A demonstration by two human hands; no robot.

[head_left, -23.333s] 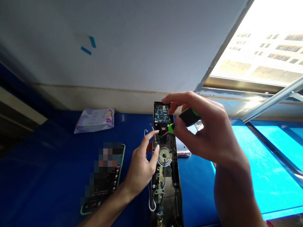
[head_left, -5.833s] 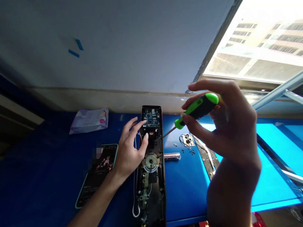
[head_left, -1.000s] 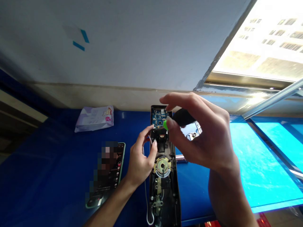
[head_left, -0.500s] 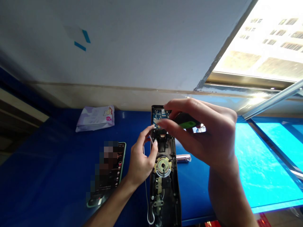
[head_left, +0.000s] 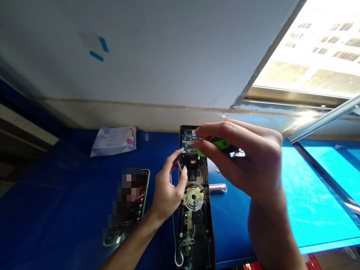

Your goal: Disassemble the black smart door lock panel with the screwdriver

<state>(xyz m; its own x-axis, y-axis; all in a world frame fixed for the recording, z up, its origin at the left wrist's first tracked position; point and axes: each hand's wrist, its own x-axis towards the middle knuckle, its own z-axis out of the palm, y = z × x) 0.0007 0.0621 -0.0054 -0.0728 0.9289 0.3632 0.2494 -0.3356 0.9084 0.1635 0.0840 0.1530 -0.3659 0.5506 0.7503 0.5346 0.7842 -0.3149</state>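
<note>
A long black housing [head_left: 204, 232], apparently an opened electronic door lock panel, stands lengthwise before me. Its far end carries a blue circuit board [head_left: 188, 138], and a round brass-coloured hub [head_left: 194, 197] sits mid-way. My right hand [head_left: 247, 157] pinches a black and green screwdriver [head_left: 221, 144] over the board's right side; the fingers hide its tip. My left hand [head_left: 168, 191] grips the housing's left edge, index finger at the board's corner and thumb lower down. A white cable [head_left: 173, 232] loops beside that hand and down the housing's left side.
Left of the housing lies a phone [head_left: 146, 187] with its screen lit. A white and purple packet [head_left: 114, 140] rests near the wall. Small screws [head_left: 217, 171] and a pinkish wrapped stick [head_left: 218, 188] are on the blue table [head_left: 230, 225] to the right.
The screwdriver has turned within my right hand, so more of its green shows. That hand has shifted slightly, uncovering small screws on the table. My left hand stays put.
</note>
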